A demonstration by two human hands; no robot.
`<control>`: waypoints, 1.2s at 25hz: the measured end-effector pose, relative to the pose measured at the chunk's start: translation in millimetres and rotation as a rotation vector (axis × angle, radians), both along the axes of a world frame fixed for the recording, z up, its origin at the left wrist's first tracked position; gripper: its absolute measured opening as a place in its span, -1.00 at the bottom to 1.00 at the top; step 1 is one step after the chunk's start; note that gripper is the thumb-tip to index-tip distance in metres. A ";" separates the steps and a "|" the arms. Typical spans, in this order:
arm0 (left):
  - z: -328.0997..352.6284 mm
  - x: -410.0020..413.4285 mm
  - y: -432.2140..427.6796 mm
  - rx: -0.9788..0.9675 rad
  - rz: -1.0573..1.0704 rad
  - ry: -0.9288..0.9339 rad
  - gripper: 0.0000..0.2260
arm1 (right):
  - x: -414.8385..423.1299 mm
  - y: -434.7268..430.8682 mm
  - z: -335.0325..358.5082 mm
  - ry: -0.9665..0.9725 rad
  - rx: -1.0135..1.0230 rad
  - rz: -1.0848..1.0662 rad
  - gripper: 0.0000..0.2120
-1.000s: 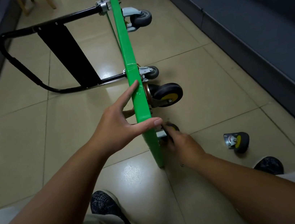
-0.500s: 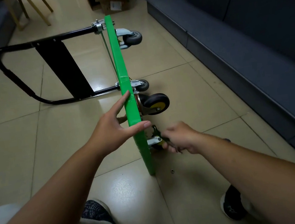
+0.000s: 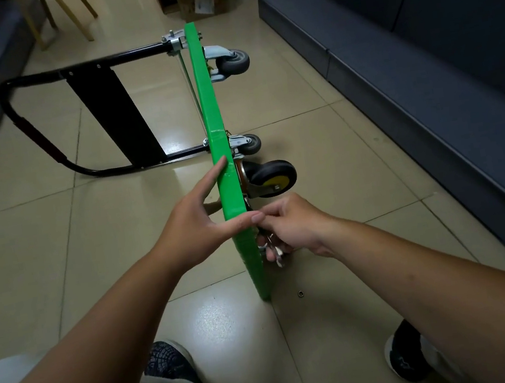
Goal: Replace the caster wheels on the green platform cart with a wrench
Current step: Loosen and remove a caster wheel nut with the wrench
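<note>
Green flat platform cart (image 3: pixel 210 106) on edge on beige tiled floor (image 3: pixel 320 149) | left hand (image 3: pixel 191 229) grip wide, straight fingers on top edge | right hand (image 3: pixel 294 221) grip curled round small silvery wrench (image 3: pixel 276 254) near black yellow-hubbed caster wheel (image 3: pixel 272 177)

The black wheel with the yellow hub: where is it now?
In the head view the black wheel sits on the right side of the upended green platform, just beyond the right hand and nearer than the small grey caster.
</note>
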State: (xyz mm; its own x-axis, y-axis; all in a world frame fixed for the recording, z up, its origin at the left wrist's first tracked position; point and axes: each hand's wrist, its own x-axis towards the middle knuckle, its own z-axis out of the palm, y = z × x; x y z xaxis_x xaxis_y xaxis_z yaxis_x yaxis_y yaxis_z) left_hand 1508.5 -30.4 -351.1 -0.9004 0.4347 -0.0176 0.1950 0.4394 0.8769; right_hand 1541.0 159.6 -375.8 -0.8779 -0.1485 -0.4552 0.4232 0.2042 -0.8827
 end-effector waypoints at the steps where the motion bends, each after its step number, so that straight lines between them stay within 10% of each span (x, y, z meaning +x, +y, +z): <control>1: -0.5 -0.2 -0.8 -0.004 0.000 0.001 -0.08 | 2.9 1.2 -5.7 0.030 0.003 0.041 -0.82; 16: -1.7 -3.5 -0.2 0.044 0.011 -0.013 -0.06 | -13.1 -4.4 -106.6 0.479 0.619 0.149 -0.62; 23: 4.1 2.5 0.5 0.000 0.015 -0.026 -0.08 | 69.4 58.4 -126.6 -0.479 0.879 0.372 -0.67; 27: 4.6 3.8 0.8 -0.008 0.018 -0.035 -0.08 | 50.1 57.1 -96.7 -0.391 0.877 0.329 -0.77; 30: 5.5 4.1 2.0 -0.015 0.017 -0.035 -0.06 | 20.5 28.6 -54.4 -0.180 0.499 -0.099 -0.79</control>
State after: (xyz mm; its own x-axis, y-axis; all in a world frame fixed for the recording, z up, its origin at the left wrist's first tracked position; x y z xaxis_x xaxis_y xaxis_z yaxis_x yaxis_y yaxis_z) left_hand 1512.6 -28.4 -345.6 -0.9061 0.4192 -0.0562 0.1565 0.4556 0.8763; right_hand 1561.5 188.2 -430.2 -0.7785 0.2039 -0.5935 0.5971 0.5318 -0.6005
